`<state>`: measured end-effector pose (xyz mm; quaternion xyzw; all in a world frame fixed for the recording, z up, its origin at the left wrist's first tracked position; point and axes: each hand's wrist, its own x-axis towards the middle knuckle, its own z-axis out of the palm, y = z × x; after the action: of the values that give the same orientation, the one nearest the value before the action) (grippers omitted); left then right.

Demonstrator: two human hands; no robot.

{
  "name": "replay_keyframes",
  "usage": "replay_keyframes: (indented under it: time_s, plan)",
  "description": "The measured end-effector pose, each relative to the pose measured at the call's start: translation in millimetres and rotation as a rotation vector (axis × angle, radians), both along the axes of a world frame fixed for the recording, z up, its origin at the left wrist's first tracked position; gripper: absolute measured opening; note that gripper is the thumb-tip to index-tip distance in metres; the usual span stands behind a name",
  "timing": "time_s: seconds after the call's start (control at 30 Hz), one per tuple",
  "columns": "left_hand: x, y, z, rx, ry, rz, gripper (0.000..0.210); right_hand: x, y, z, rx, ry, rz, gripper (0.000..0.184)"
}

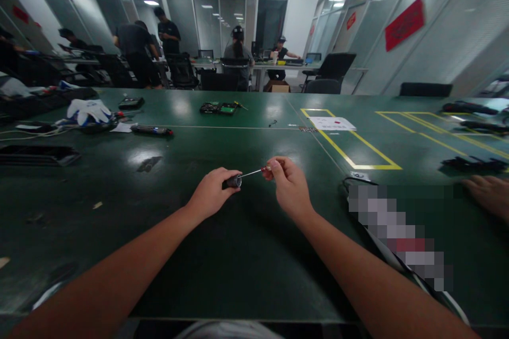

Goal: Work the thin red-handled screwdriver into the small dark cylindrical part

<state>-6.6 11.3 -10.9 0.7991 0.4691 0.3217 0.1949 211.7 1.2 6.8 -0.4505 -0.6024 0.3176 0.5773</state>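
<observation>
Between the fingers of my left hand (212, 190) is a short dark cylindrical part (234, 181) with a round opening facing right. My right hand (289, 184) grips a screwdriver (254, 172) by its red handle. Its thin metal shaft points left, and the tip is at the rim of the cylinder's opening; whether it goes inside I cannot tell. Both hands are above the green table (246, 254), close to its middle.
White gloves (88, 111), a dark cylindrical tool (151, 131) and an open tool case (218, 108) lie on the left and far side. A paper sheet (332, 123) lies by yellow tape. At the right edge is another person's hand (487, 193). Several people work behind.
</observation>
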Motion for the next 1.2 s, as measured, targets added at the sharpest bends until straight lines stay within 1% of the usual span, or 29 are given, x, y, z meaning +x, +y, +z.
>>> replay_keyframes:
  time_s: [0.27,0.37,0.43,0.53,0.6,0.73,0.9,1.0,1.1,1.2]
  plan:
    - [0.8,-0.7,1.3,0.003,0.003,0.033,0.038,0.8,-5.6,4.0,0.019,-0.156,-0.055,0.025]
    - [0.6,-0.7,1.5,0.005,-0.002,0.034,0.038,0.5,-6.8,4.9,0.029,-0.118,-0.070,0.025]
    - [0.5,-0.9,1.9,-0.001,-0.003,0.025,0.037,-0.2,-7.2,5.2,0.030,-0.075,-0.061,0.025]
    - [0.5,-1.2,2.3,-0.001,-0.004,0.016,0.036,-1.4,-8.1,6.2,0.041,-0.074,-0.040,0.024]
    - [0.4,-1.2,1.7,0.001,-0.010,0.014,0.036,-2.0,-9.4,7.5,0.051,-0.104,-0.043,0.023]
    - [0.4,-0.6,-0.5,-0.009,-0.027,0.012,0.037,-1.4,-12.4,11.7,0.067,-0.208,-0.097,0.022]
    - [0.9,-0.6,-0.1,-0.010,-0.036,0.047,0.038,0.9,-12.5,13.6,0.082,-0.282,-0.147,0.023]
    - [0.5,-0.5,0.7,-0.011,-0.033,0.053,0.039,1.2,-11.1,11.2,0.083,-0.229,-0.140,0.025]
    - [-0.1,-0.3,0.7,-0.006,-0.017,0.036,0.038,0.7,-10.2,8.8,0.088,-0.178,-0.102,0.026]
    - [-0.4,-0.4,0.2,0.017,-0.006,0.022,0.037,0.4,-9.8,7.5,0.084,-0.194,-0.062,0.026]
